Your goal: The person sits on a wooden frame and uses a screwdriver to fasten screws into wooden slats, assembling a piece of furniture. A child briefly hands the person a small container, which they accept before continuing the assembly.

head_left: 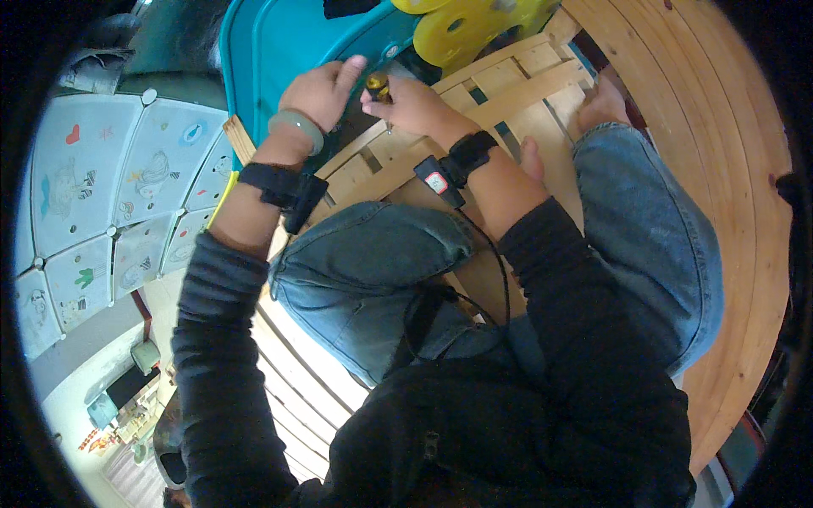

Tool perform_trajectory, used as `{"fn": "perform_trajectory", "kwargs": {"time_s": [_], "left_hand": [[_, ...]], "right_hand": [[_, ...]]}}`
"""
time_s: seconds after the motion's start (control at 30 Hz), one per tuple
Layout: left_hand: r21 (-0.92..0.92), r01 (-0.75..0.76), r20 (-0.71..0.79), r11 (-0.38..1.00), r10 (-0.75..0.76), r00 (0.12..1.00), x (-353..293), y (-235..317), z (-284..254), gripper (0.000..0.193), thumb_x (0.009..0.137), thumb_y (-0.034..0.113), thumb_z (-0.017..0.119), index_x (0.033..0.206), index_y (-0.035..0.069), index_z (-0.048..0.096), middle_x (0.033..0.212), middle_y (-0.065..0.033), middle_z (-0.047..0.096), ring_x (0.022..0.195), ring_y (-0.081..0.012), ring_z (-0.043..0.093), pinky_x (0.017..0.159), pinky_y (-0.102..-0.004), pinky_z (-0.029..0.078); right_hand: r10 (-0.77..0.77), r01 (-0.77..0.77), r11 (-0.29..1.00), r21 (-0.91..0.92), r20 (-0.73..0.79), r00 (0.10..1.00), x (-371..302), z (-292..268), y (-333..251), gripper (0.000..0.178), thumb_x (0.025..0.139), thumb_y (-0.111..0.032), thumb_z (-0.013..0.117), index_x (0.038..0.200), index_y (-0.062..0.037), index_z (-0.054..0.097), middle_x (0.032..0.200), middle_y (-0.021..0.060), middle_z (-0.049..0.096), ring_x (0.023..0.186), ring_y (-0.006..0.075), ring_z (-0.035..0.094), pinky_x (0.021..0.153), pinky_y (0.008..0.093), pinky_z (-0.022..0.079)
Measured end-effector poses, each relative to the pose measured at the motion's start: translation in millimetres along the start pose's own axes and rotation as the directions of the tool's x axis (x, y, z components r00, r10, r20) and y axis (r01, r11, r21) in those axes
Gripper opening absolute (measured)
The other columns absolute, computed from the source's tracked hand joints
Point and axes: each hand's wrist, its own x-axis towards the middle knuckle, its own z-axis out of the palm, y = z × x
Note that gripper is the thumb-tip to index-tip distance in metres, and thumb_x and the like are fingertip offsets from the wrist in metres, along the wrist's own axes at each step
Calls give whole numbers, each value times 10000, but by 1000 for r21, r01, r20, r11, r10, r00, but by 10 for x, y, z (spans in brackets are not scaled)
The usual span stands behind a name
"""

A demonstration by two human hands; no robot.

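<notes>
My right hand (412,105) is closed around a screwdriver (378,86) with a yellow-and-black handle. A small metal tip shows below the fingers. To its left, my left hand (320,95) rests at the edge of a large teal plastic panel (271,51), thumb stretched out. The other fingers of that hand are turned away and hidden. Both hands are above the end of a slatted wooden frame (381,176), close to where it meets the teal panel. A pale bangle is on the left wrist, and a black strapped device is on each forearm.
Yellow plastic pieces with round holes (461,32) lie beyond the right hand. My legs in jeans (648,237) and a bare foot (603,103) rest on the wooden slats. Curved wooden boards (720,135) run along the right. White panels with drawings (80,169) stand at left. A cable (506,279) hangs by my right arm.
</notes>
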Motion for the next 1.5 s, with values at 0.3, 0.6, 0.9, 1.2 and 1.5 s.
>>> {"fn": "perform_trajectory", "kwargs": {"time_s": [0.3, 0.6, 0.9, 1.2, 1.5], "left_hand": [[147, 2, 290, 989, -45, 956, -320, -158, 1141, 341, 920, 289, 555, 1237, 163, 566, 1046, -173, 678, 976, -363, 650, 822, -438, 516], [350, -202, 538, 915, -19, 843, -39, -230, 1136, 350, 956, 308, 405, 1274, 179, 470, 959, -201, 689, 876, -380, 675, 724, -482, 541], [-461, 469, 392, 754, -301, 869, -198, -385, 761, 274, 965, 346, 476, 852, 113, 566, 692, -40, 584, 597, -196, 555, 543, -350, 439], [-820, 406, 508, -402, -187, 841, -1329, -812, -40, 173, 953, 287, 480, 889, 133, 530, 670, 44, 418, 536, -78, 361, 481, -251, 333], [-919, 322, 392, -226, -591, 705, -1369, -865, 171, 256, 963, 356, 545, 827, 140, 535, 575, 68, 339, 482, -76, 290, 453, -242, 230]], "right_hand": [[114, -90, 992, 84, -365, 924, 9, -424, 94, 422, 814, -460, 665, 953, -62, 647, 842, 164, 688, 830, 389, 653, 727, 465, 517], [249, -187, 966, 178, -450, 858, -76, -464, 311, 314, 839, -374, 677, 920, -71, 687, 791, 65, 689, 774, 214, 658, 716, 336, 493], [342, -296, 939, 172, -407, 847, -115, -151, 330, 370, 891, -398, 618, 863, -33, 675, 823, 87, 710, 799, 231, 673, 710, 351, 495], [132, -108, 967, 233, -92, 987, -222, 632, -255, 483, 846, -497, 647, 997, -38, 631, 901, 192, 682, 881, 393, 646, 763, 469, 504], [-5, 4, 996, 87, 8, 1000, -231, 925, -396, 515, 854, -456, 649, 1053, 16, 597, 938, 238, 665, 894, 417, 631, 769, 498, 498]]}}
